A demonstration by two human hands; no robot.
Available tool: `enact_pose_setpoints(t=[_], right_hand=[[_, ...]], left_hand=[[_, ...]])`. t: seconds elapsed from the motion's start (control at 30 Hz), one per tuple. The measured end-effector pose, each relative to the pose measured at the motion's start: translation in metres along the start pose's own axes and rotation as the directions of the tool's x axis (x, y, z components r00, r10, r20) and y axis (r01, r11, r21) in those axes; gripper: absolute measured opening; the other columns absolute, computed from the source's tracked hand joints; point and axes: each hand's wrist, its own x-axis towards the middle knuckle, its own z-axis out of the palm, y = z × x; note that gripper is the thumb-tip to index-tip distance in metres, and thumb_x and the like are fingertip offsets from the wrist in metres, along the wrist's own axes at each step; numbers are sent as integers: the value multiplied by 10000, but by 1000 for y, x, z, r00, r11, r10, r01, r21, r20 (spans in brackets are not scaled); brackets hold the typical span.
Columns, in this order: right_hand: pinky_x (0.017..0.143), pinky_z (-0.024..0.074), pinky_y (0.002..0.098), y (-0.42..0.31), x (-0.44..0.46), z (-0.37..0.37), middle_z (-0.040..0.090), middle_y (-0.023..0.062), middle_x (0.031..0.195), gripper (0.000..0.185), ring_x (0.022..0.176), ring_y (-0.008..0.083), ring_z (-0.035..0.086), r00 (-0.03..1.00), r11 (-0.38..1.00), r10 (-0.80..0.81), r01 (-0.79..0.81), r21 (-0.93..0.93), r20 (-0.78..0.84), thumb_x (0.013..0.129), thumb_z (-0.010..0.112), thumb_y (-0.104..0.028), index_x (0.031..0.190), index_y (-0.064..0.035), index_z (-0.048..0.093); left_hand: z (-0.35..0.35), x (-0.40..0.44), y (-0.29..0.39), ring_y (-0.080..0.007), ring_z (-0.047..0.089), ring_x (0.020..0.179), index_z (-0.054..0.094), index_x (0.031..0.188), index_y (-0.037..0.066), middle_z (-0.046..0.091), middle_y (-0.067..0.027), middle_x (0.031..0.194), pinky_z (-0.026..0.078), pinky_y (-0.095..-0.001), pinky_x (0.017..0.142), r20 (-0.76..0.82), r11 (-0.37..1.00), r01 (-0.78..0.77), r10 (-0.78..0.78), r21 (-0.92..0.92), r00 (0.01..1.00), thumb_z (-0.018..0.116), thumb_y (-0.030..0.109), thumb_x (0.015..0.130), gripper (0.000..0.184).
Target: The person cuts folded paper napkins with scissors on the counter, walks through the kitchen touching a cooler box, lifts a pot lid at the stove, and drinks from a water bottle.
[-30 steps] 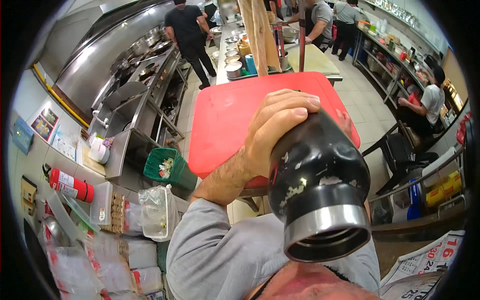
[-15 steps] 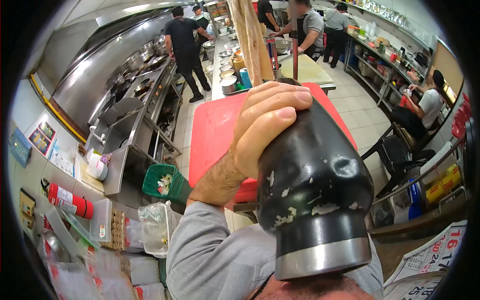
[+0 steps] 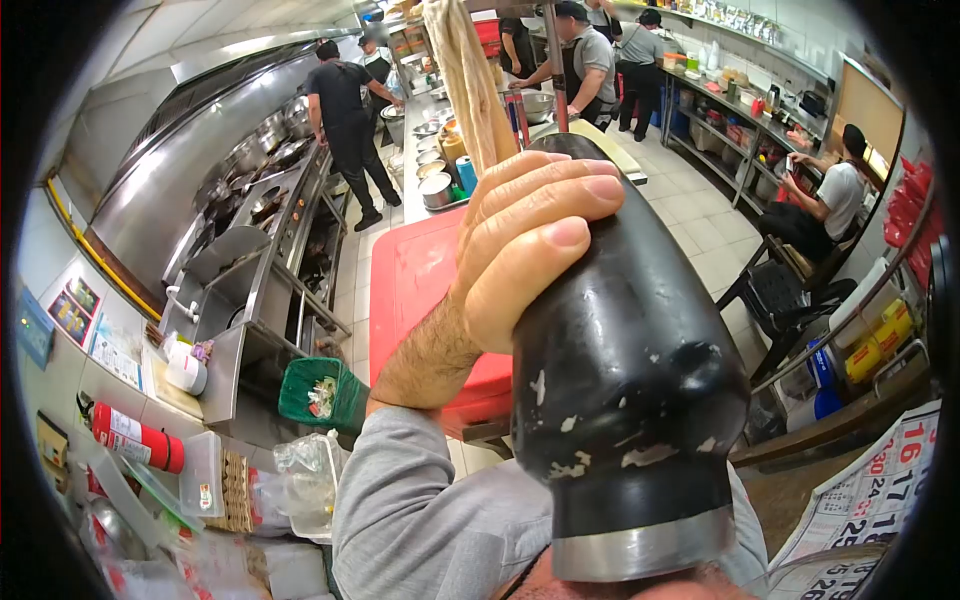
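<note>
My left hand [image 3: 530, 235] is wrapped over the far part of a black metal bottle [image 3: 625, 340], with its fingers pointing right. The bottle's paint is chipped in several spots. Its bare steel rim [image 3: 645, 545] is at my face, at the bottom of the view, and the bottle's far end points away from me. My grey sleeve [image 3: 400, 490] covers the arm up to the forearm. My right hand is outside the picture.
A red lid-like surface [image 3: 415, 270] lies beyond the hand, partly hidden. A beige cloth [image 3: 470, 90] hangs above the counter. At left are a green bin [image 3: 300, 385] and a fire extinguisher [image 3: 140, 440]; a black chair [image 3: 780, 300] stands right. Several people are farther back.
The bottle's steel rim sits slightly lower in the picture, and my left hand keeps its grip. The room has shifted a little to the left in view as my head turned slightly.
</note>
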Motion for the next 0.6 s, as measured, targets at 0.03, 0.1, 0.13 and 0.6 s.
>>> enact_pose_setpoints(t=[0.03, 0.1, 0.13, 0.6], right_hand=[[955, 309, 411, 0, 0, -1, 571, 113, 1089, 389, 1085, 244, 486, 1000, 1000, 6, -6, 6, 5, 821, 553, -354, 1034, -29, 582], [952, 311, 411, 0, 0, -1, 573, 113, 1085, 382, 1083, 244, 489, 1000, 1000, 13, -13, 10, 10, 819, 556, -350, 1027, -30, 585], [953, 311, 411, 0, -1, 0, 573, 114, 1084, 378, 1083, 245, 489, 1000, 1000, 11, -11, 17, 3, 820, 556, -347, 1026, -31, 586], [960, 311, 416, -4, 0, -4, 578, 114, 1077, 343, 1070, 251, 497, 1000, 999, 19, -19, 44, 11, 820, 558, -321, 1008, -35, 593]], left_hand=[[-9, 6, 4, -330, 614, 832, 415, 1086, 6, 580, -220, 996, 489, -431, 700, 141, 997, 23, -33, 77, 989, 647, 142, 765, 419], [-14, 12, 12, -330, 614, 832, 412, 1090, 8, 580, -221, 998, 489, -431, 700, 275, 987, 35, -77, 157, 958, 647, 141, 764, 423], [-14, 13, 16, -330, 615, 829, 412, 1091, 9, 581, -222, 998, 490, -431, 701, 248, 984, 100, -135, 148, 959, 645, 143, 763, 424], [-27, 40, -13, -322, 618, 833, 418, 1079, 19, 585, -212, 995, 491, -428, 710, 363, 960, -241, 175, 143, 915, 628, 126, 761, 396]])
